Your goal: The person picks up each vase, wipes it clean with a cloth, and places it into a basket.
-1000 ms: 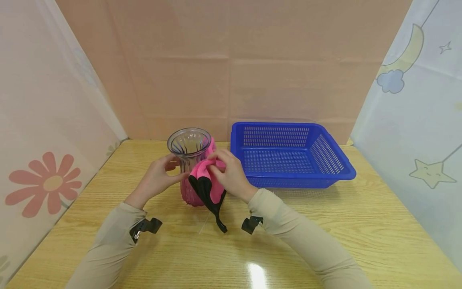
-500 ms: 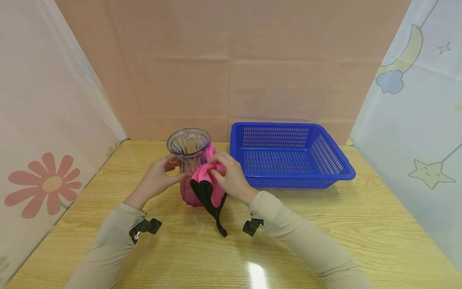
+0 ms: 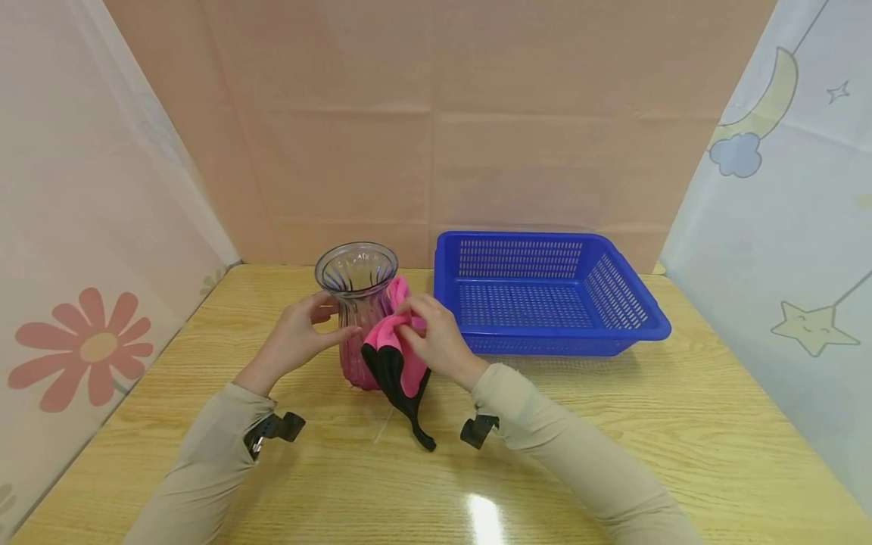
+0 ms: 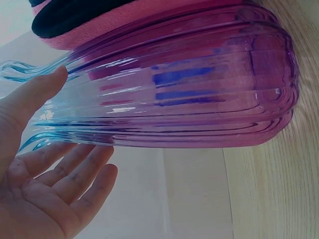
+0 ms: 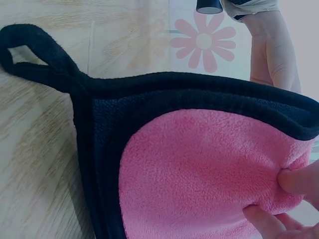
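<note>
A ribbed glass vase [image 3: 353, 367], clear at its flared rim and pink-purple toward its base, stands upright on the table. My left hand [image 3: 296, 338] holds its neck from the left, the thumb in front and the fingers reaching round the far side. In the left wrist view, the thumb lies against the vase [image 4: 199, 107]. My right hand [image 3: 439, 338] pinches a pink plush cleaning cloth [image 3: 414, 371] with black edging against the vase's right side. A black hanging loop [image 5: 37, 42] dangles from one corner of the cloth, toward the table. Some of the cloth is hidden behind the right hand.
A blue perforated plastic basket [image 3: 545, 333] sits behind and to the right of the hands. The wooden table [image 3: 381, 484] has patterned sheets on both sides and a plain peach sheet at the back.
The right hand has slid the cloth a little downward and to the right along the vase, and its loop hangs lower. The left hand and the vase have stayed in place.
</note>
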`<action>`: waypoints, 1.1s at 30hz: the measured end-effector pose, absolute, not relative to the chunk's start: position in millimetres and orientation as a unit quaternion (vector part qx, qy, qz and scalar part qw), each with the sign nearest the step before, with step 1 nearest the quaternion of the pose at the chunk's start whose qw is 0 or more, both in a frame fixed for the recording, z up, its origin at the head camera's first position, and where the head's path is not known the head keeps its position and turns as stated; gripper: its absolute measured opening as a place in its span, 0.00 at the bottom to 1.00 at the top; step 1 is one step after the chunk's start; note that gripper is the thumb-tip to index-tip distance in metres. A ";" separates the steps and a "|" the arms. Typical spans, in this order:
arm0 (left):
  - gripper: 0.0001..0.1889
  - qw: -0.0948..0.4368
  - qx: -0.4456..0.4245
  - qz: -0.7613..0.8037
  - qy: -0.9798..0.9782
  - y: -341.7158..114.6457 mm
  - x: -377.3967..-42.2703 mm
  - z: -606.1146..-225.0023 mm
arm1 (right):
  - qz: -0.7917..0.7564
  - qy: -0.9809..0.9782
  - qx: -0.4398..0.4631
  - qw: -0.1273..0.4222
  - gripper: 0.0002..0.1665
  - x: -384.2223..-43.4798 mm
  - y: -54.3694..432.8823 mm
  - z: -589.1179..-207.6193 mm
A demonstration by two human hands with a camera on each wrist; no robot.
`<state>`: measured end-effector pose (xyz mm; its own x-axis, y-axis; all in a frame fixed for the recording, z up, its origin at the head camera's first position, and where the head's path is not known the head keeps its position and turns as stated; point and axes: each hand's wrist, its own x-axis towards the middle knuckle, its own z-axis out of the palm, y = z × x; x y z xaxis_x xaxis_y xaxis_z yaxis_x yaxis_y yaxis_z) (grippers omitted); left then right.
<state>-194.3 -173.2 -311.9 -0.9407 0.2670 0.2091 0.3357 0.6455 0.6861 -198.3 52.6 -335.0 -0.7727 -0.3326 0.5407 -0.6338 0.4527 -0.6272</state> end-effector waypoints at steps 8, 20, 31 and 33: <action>0.34 0.042 -0.160 -0.382 -0.909 -174.1 -194.5 -311.8 | 0.426 -0.837 0.297 0.175 0.06 -198.6 53.6 -338.2; 0.33 0.044 -0.165 -0.383 -0.908 -173.0 -193.6 -312.2 | 0.435 -0.833 0.294 0.176 0.05 -199.1 54.4 -338.1; 0.30 0.048 -0.165 -0.380 -0.909 -172.3 -193.6 -311.8 | 0.441 -0.818 0.306 0.204 0.04 -203.3 51.4 -325.5; 0.30 0.048 -0.165 -0.380 -0.909 -172.3 -193.1 -311.0 | 0.443 -0.817 0.308 0.204 0.03 -203.5 50.9 -323.1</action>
<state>-193.1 -172.3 -311.0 -0.9410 0.2639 0.2118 0.3362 0.6572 0.6746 -203.5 50.9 -323.1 -0.7271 -0.3225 0.6061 -0.6839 0.4176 -0.5982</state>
